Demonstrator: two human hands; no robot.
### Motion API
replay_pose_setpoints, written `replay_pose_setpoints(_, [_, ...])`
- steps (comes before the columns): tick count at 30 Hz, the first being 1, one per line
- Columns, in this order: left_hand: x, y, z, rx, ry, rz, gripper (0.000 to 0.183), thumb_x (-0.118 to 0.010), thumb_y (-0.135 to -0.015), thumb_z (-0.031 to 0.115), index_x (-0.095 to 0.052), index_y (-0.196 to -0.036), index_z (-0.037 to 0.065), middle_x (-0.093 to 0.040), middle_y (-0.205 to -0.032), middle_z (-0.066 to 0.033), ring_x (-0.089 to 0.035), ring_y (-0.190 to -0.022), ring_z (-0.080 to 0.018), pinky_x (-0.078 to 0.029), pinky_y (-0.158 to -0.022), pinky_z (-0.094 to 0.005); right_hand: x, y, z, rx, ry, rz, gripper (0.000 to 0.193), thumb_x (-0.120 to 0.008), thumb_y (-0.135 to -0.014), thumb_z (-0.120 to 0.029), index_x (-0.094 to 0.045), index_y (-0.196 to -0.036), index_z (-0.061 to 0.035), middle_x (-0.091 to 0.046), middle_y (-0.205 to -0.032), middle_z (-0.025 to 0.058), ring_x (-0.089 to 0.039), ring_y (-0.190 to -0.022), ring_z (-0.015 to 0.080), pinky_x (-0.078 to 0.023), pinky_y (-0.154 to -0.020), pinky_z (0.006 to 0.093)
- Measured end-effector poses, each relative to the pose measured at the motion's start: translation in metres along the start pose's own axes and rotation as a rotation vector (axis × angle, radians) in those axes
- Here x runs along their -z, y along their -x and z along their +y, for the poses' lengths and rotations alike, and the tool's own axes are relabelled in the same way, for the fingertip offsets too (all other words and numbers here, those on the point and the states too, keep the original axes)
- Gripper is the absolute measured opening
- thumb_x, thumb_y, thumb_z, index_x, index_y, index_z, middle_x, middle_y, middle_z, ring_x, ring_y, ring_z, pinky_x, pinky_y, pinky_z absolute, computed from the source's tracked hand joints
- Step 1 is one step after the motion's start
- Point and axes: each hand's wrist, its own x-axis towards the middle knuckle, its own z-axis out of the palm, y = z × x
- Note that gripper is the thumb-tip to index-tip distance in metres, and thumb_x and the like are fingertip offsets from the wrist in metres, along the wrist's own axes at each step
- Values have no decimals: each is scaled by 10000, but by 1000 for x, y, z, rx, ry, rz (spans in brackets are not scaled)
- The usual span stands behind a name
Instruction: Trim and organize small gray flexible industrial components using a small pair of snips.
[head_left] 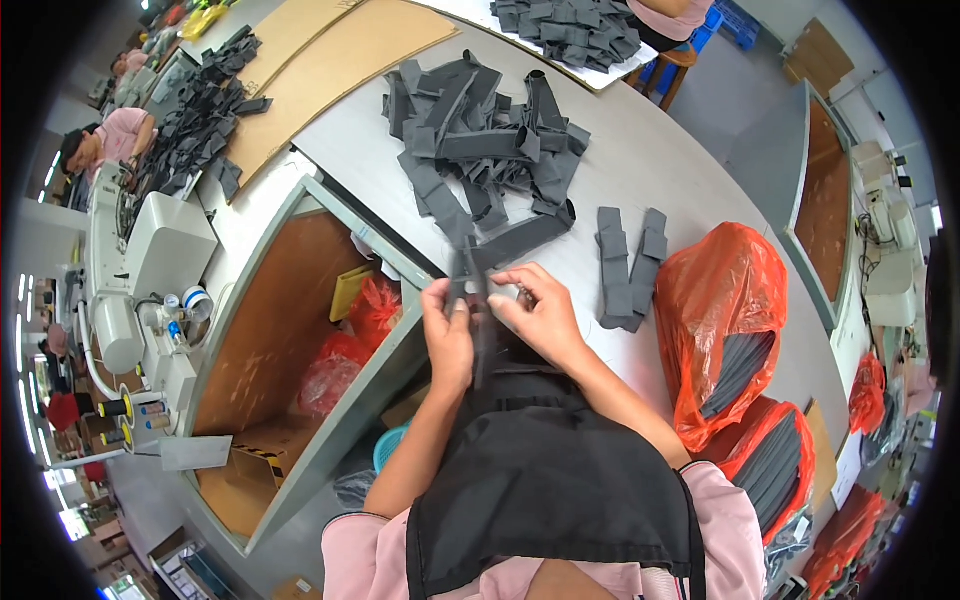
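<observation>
In front of my apron hangs a dark grey fabric strip, slightly blurred. My left hand pinches it between thumb and fingers. Close beside the strip's right side, my right hand is curled, its thumb and fingertips next to the cloth. Something small and dark shows inside the right fingers, too unclear to name. Beyond both hands a loose heap of grey fabric strips lies tangled on the white table. To the right, two neat stacks of folded grey strips lie side by side.
Red plastic bags filled with grey strips stand at the right. At left are an open cabinet holding red bags and a sewing machine. Cardboard sheets and more strips lie farther back. A co-worker sits at far left.
</observation>
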Motion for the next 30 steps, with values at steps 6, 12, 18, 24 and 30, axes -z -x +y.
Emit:
replay_pose_setpoints(6, [32, -16, -19, 56, 24, 112, 272, -408, -885, -44, -398, -1145, 36, -487, -1070, -76, -474, -969, -142, -373, -885, -272, 11, -5, 40, 99, 521, 123, 323, -672, -770, -227, -550, -1031, -81, -580, -925, 86, -602, -726, 278, -476, -622, 367])
replay_pose_setpoints(12, [38, -12, -22, 122, 57, 145, 274, -416, -885, -37, -399, -1147, 43, -484, -1080, -72, -474, -973, -136, -380, -877, -269, -13, -22, 41, 286, 684, -51, 226, -639, -765, -173, -531, -946, -92, -518, -882, 88, -595, -735, 291, -463, -627, 412])
replay_pose_setpoints(18, [38, -8, -21, 142, 82, 129, 281, -414, -877, -41, -396, -1146, 38, -485, -1085, -75, -474, -984, -137, -383, -882, -275, -34, -46, 53, 409, 804, -149, 212, -631, -749, -126, -520, -923, -80, -518, -834, 89, -598, -725, 297, -470, -625, 398])
replay_pose_setpoints(24, [45, -10, -24, 140, 179, 162, 287, -431, -872, -39, -384, -1145, 37, -486, -1098, -88, -479, -1005, -142, -391, -878, -274, -14, -23, 41, 212, 604, -14, 177, -637, -762, -132, -569, -908, -58, -564, -808, 103, -594, -708, 277, -475, -644, 370])
replay_pose_setpoints(30, [17, -4, -13, 13, 80, 74, 375, -585, -815, -3, -328, -1082, 53, -445, -1068, -93, -493, -947, -154, -415, -810, -272, -25, -5, -1, -117, -47, -74, 491, -764, -678, -220, -529, -1062, -25, -525, -865, 73, -526, -746, 183, -459, -675, 295])
